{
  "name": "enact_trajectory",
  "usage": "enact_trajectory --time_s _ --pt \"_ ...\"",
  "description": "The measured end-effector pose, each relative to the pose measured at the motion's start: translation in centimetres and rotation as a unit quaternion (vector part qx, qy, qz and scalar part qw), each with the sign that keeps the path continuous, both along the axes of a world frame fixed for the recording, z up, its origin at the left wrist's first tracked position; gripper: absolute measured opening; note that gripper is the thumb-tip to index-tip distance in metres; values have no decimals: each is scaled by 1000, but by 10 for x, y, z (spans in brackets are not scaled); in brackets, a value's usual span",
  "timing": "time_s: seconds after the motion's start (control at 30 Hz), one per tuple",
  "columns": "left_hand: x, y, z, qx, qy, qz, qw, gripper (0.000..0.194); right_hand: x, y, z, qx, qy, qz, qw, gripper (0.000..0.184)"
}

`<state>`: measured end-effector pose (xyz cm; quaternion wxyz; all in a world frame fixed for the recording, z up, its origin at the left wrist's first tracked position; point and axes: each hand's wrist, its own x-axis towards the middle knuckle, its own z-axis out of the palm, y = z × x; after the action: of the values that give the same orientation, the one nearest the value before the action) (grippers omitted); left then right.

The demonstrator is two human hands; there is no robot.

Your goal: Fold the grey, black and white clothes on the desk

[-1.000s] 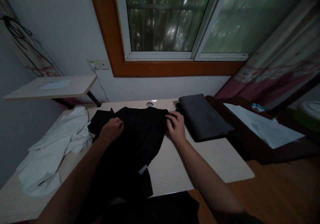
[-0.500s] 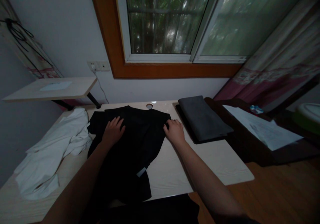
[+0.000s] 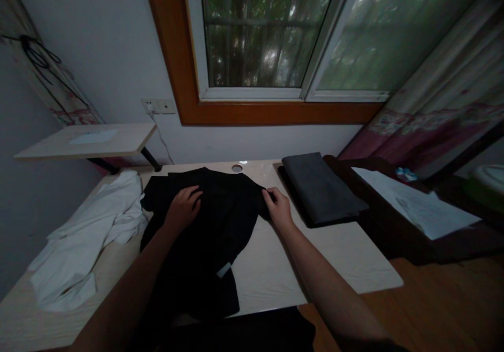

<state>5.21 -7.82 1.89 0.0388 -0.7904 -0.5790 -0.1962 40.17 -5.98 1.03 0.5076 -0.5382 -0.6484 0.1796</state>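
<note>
A black garment (image 3: 208, 231) lies spread on the pale table (image 3: 315, 257), its lower part hanging over the near edge, with a small white tag showing near its right hem. My left hand (image 3: 183, 208) rests flat on its upper middle, fingers stretched out. My right hand (image 3: 279, 206) pinches the garment's right upper edge, fingers closed on the cloth.
Crumpled white cloth (image 3: 84, 242) lies at the table's left. A folded dark grey cloth (image 3: 321, 188) sits at the right back. Beyond it a dark wooden surface holds white paper (image 3: 417, 208). A small shelf (image 3: 88, 139) sticks out from the left wall under a socket.
My left hand has slid a little right and opened flat on the garment. My right hand has closed on the garment's right edge. The upper cloth lies flatter.
</note>
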Motion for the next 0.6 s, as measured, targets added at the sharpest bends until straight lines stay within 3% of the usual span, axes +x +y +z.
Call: enact_trajectory --time_s 0.2,0.33,0.43,0.5,0.6 --pt "48 -19 22 -25 -40 -124 991 44 -13 -12 11 92 -10 93 991 16" --pt "84 -26 28 -94 -108 -171 975 82 -23 -22 15 180 -22 185 966 6" --pt "103 -24 24 -132 -163 -198 957 101 -31 -31 17 247 -39 233 940 14" --pt "113 -21 16 -147 -184 -196 952 92 -37 -37 18 276 -53 260 924 17" --pt "125 -14 3 -184 -192 -177 948 47 -41 -45 19 282 -73 294 910 16"
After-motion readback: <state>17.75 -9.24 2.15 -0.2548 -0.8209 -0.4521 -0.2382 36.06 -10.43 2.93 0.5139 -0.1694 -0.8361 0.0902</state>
